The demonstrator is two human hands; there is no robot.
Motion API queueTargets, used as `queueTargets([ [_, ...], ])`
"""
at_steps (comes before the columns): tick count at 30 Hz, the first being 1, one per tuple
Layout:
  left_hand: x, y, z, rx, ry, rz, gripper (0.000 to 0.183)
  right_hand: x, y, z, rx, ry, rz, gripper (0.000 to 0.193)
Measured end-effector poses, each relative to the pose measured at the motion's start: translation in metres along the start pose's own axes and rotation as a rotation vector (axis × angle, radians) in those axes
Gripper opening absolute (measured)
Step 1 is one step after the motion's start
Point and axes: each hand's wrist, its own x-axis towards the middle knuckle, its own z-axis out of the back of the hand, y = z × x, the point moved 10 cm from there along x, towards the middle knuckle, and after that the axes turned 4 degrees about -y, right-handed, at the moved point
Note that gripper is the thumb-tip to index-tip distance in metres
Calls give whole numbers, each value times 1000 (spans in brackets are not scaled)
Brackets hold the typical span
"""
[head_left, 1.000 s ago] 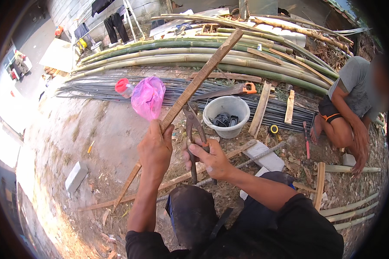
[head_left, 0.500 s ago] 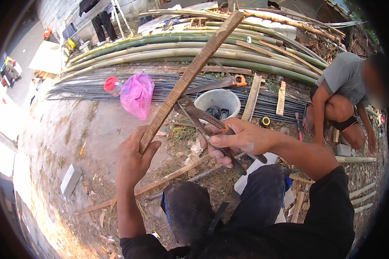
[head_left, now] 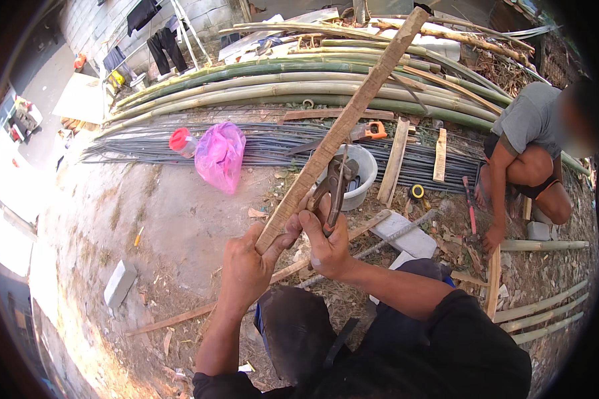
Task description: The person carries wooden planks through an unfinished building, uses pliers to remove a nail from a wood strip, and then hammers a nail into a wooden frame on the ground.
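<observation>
My left hand [head_left: 249, 269] grips the lower end of a long rough wooden slat [head_left: 345, 125], which slants up and away to the right over the ground. My right hand [head_left: 326, 243] is closed around the handles of rusty pincers [head_left: 334, 189], whose jaws sit against the slat's right edge, a little above my left hand. Both hands are close together, nearly touching, above my dark-trousered knee.
A white bucket [head_left: 365, 174] stands just behind the pincers. A pink plastic bag [head_left: 219, 155] and a red-lidded jar [head_left: 182, 141] lie by a bundle of steel rods [head_left: 146, 143]. Long bamboo poles [head_left: 259, 83] lie beyond. Another person [head_left: 529, 153] crouches at right among wood offcuts.
My right hand with the pincers has come back in against the slat, close to my left hand. The slat now stands steeper, and my view has tilted down slightly.
</observation>
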Motion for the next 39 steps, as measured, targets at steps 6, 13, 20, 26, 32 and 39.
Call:
queueTargets([
  [6, 5, 86, 55, 123, -68, 269, 48, -2, 18, 71, -181, -58, -149, 29],
  [13, -1, 95, 22, 396, 114, 185, 47, -6, -103, 250, -434, -101, -1005, 34],
  [20, -30, 133, 11, 338, 153, 318, 45, -31, -120, 273, -607, -173, -943, 31],
  [26, -38, 164, 14, 224, 114, 380, 47, -25, 6, 182, -1104, -55, -154, 28],
  [32, -41, 161, -9, 180, 175, 373, 54, -6, 82, 182, -928, -288, 139, 51],
  [39, -48, 158, -15, 30, 275, 391, 61, 18, 92, 148, -263, -179, 42, 52],
])
